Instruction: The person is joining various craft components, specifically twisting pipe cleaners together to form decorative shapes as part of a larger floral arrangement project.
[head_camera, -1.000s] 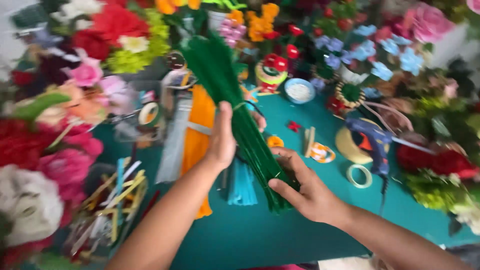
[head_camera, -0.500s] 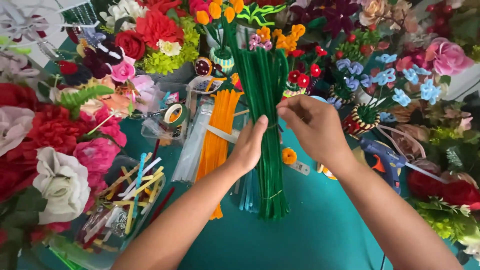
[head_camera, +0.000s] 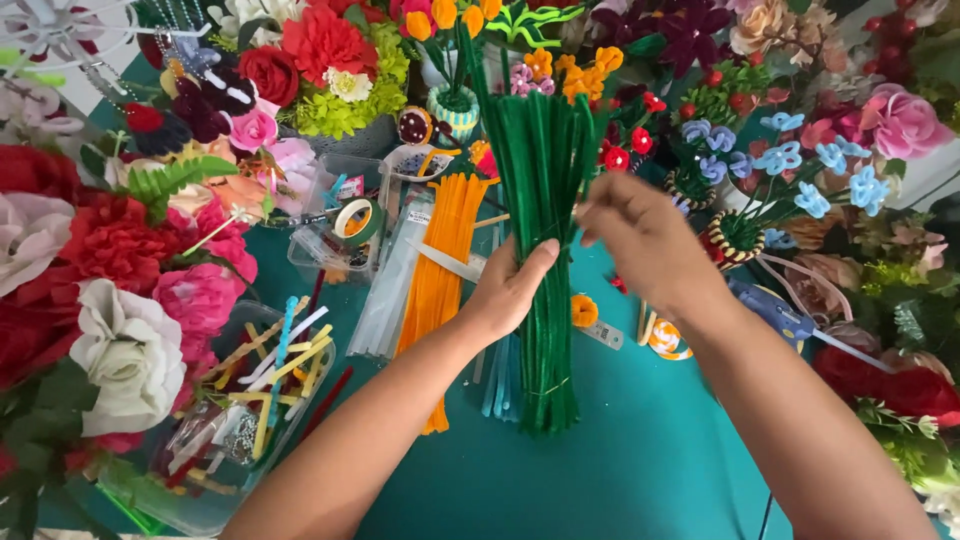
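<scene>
Your left hand (head_camera: 510, 290) is wrapped around the middle of the thick bundle of dark green fuzzy pipe cleaners (head_camera: 545, 250), holding it upright on the teal tabletop (head_camera: 650, 470) so the tips stay fanned within reach. Your right hand (head_camera: 640, 235) hovers by the upper stems, fingers loosely curled and seemingly holding nothing, apparently picking out a stem

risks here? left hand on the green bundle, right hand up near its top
Judging from this view:
1. The left hand grips the green pipe-cleaner bundle only mid-length; stems could splay or slip out.
2. The right hand works close to the small red flowers; it might knock them.
</scene>
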